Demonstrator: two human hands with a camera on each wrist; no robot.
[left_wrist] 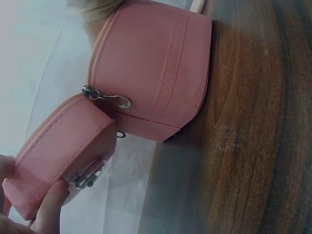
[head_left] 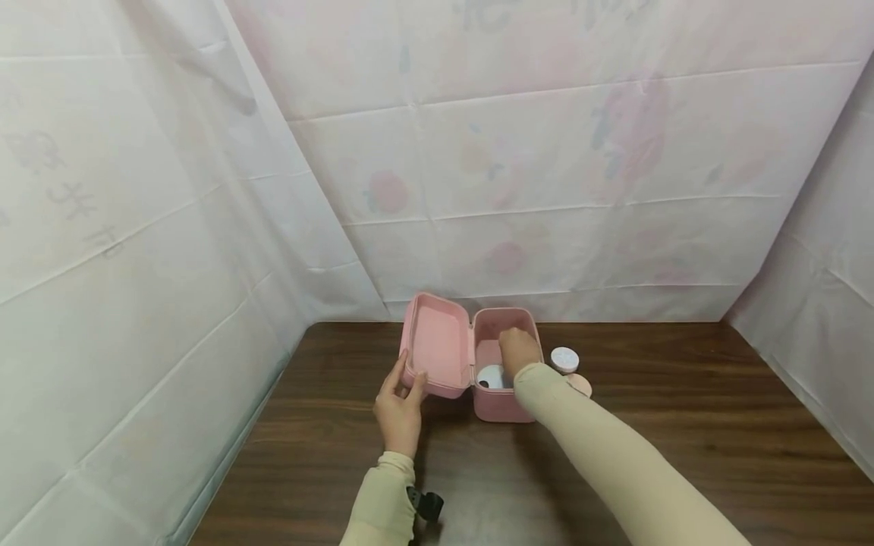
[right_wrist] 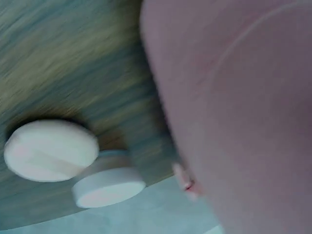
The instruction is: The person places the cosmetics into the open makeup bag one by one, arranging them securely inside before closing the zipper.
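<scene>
Left hand [head_left: 398, 409] pinching pink case [head_left: 501, 406] lid [head_left: 437, 345], right hand [head_left: 519, 350] inside case, grip unclear

dark brown wooden table [head_left: 683, 425], grain running left to right, glossy with soft reflections. white plastic sheeting [head_left: 546, 189] hangs behind and on both sides, creased in a grid of fold lines, faint pink fruit prints and grey lettering showing through. light even and diffuse
</scene>
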